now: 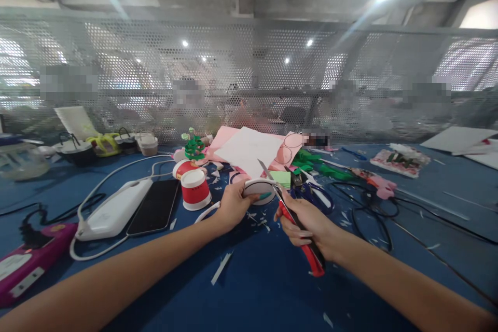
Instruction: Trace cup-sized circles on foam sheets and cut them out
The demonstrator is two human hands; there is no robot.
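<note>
My left hand [233, 208] pinches a round white paper piece [261, 185] with a dark line along its edge; the thumb lies across its face. A curled white strip [208, 211] shows beside that wrist. In my right hand [307, 220] is a cutting tool [288, 212] with a red and black handle and a pointed metal blade; whether knife or scissors I cannot tell. Its blade crosses the right edge of the paper piece. Behind it lie a white sheet [249, 148], pink paper [221, 140] and a green paper pad [280, 179].
Red and white paper cups [195, 191] stand left, near a black phone [154, 207], a white power bank [116, 210] and a purple power strip [39, 254]. Blue-handled scissors [322, 197] and black cables [373, 218] lie right. Paper scraps [221, 268] dot the blue table.
</note>
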